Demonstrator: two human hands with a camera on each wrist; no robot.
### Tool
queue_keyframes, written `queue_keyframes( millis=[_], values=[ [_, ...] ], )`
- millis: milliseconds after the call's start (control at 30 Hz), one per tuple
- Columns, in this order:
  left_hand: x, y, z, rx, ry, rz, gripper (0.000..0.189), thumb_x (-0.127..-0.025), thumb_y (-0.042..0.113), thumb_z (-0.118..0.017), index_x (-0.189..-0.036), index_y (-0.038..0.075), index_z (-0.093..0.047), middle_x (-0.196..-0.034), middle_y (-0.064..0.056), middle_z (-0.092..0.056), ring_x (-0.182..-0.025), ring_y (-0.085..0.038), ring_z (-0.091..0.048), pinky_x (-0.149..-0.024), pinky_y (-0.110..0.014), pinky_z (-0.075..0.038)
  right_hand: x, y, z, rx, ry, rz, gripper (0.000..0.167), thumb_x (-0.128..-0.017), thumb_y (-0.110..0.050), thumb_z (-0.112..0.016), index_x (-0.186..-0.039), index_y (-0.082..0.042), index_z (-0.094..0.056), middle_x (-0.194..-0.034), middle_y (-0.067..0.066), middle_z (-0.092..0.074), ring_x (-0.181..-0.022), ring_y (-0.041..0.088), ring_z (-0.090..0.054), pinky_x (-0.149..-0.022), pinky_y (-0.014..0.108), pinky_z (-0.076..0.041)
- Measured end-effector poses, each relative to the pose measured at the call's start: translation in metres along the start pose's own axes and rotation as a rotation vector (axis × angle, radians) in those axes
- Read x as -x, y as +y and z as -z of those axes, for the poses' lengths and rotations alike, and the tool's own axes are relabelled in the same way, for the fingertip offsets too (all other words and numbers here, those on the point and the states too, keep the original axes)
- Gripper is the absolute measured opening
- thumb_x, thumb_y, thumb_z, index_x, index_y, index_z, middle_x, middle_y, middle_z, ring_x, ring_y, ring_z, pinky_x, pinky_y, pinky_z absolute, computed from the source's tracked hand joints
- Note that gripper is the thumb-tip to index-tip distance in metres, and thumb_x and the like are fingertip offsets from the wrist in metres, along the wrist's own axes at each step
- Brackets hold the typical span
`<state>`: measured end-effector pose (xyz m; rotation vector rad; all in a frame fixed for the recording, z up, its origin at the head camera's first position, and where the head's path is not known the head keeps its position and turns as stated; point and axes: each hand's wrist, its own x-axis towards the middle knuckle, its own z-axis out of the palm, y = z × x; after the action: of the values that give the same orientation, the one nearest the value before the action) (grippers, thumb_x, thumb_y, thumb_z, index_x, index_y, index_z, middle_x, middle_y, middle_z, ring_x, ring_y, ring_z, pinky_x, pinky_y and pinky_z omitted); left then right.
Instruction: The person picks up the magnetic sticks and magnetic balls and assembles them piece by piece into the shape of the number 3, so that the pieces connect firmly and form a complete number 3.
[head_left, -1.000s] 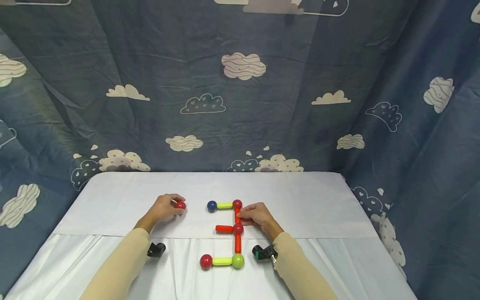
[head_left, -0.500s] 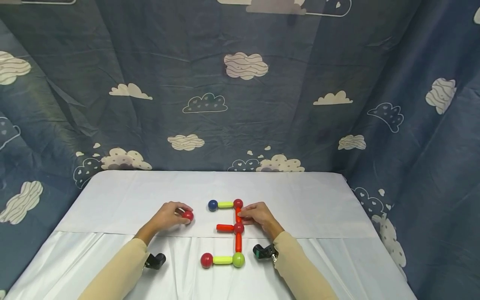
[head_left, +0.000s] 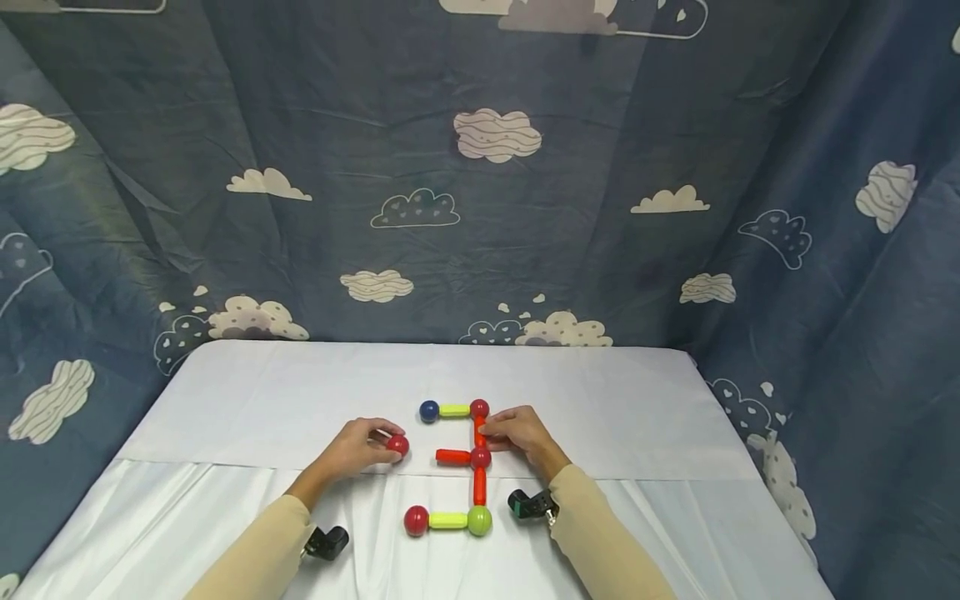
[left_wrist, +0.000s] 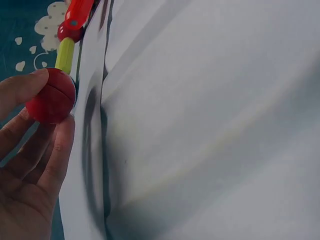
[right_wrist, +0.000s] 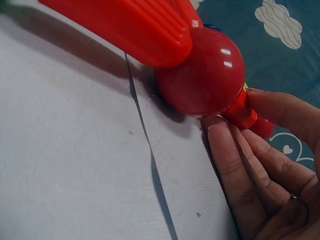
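My left hand (head_left: 358, 448) pinches a loose red ball (left_wrist: 51, 97) between thumb and fingers, a short way left of the figure of balls and rods. With thumb and fingertips my right hand (head_left: 521, 435) grips the upper red rod (right_wrist: 241, 112) of that figure. This rod joins the top red ball (head_left: 479, 407) to the middle red ball (right_wrist: 205, 72). A red side rod (head_left: 452, 457) points left from the middle ball, its free end facing the held ball across a gap. Below, another red rod (head_left: 479, 486) runs down to a green ball (head_left: 479, 521).
A yellow-green rod (head_left: 454, 411) links the top ball to a blue ball (head_left: 429, 411). At the bottom, a second yellow-green rod (head_left: 448, 521) ends in a red ball (head_left: 416, 521). White cloth (head_left: 637, 417) covers the table; a cloud-patterned curtain (head_left: 570, 250) hangs behind.
My left hand has carried the red ball right and toward me, closer to the side rod's free end. The right hand keeps its grip on the upper rod.
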<state>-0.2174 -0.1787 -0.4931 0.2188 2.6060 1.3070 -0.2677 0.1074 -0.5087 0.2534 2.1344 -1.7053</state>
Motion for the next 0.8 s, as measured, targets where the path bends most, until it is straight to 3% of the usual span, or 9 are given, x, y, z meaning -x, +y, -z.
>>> queue_keyframes(
  millis=[267, 567, 800],
  values=[
    [0.000, 0.004, -0.015, 0.008, 0.031, -0.029, 0.033, -0.075, 0.007, -0.080, -0.106, 0.004, -0.070, -0.094, -0.005, -0.068, -0.086, -0.018, -0.065, -0.079, -0.035, -0.053, 0.000, 0.001, 0.001, -0.010, -0.004, 0.005, 0.024, -0.080, -0.003, -0.075, -0.100, 0.008, -0.067, -0.079, 0.011, -0.070, -0.065, 0.015, -0.067, -0.062, 0.030, -0.056],
    [-0.003, 0.008, -0.026, 0.027, -0.022, -0.099, 0.033, -0.075, 0.008, -0.080, -0.106, 0.005, -0.070, -0.094, -0.004, -0.068, -0.085, -0.017, -0.063, -0.079, -0.035, -0.052, 0.001, 0.001, 0.001, 0.006, 0.007, 0.010, 0.022, -0.080, -0.004, -0.076, -0.099, 0.007, -0.068, -0.079, 0.010, -0.070, -0.066, 0.015, -0.067, -0.062, 0.030, -0.056],
    [-0.004, 0.009, -0.032, 0.012, -0.019, -0.095, 0.031, -0.074, 0.009, -0.081, -0.103, 0.007, -0.071, -0.091, -0.002, -0.068, -0.084, -0.015, -0.062, -0.079, -0.033, -0.051, 0.000, 0.002, 0.001, -0.001, -0.001, 0.016, 0.023, -0.079, -0.003, -0.076, -0.098, 0.007, -0.069, -0.080, 0.010, -0.070, -0.066, 0.016, -0.068, -0.063, 0.030, -0.056]
  ],
)
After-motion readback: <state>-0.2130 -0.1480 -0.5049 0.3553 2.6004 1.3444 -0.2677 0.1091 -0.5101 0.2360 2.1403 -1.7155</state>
